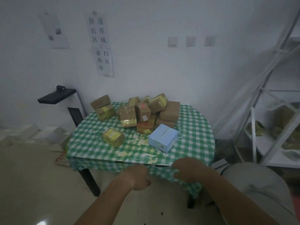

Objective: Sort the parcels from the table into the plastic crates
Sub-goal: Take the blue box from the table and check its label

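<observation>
Several brown taped parcels (142,111) are piled at the back of a table under a green checked tablecloth (194,130). Nearer the front lie a small yellow-taped parcel (113,137) and a light blue box (163,137). My left hand (136,177) and my right hand (188,168) are both at the table's front edge, fingers closed on the hanging hem of the tablecloth. No plastic crate is in view.
A white metal shelf rack (266,127) with bagged items stands at the right. A white cabinet with a black device on top (56,96) is left of the table. Paper notices (100,43) hang on the wall. Flat packaging (60,158) lies on the floor at left.
</observation>
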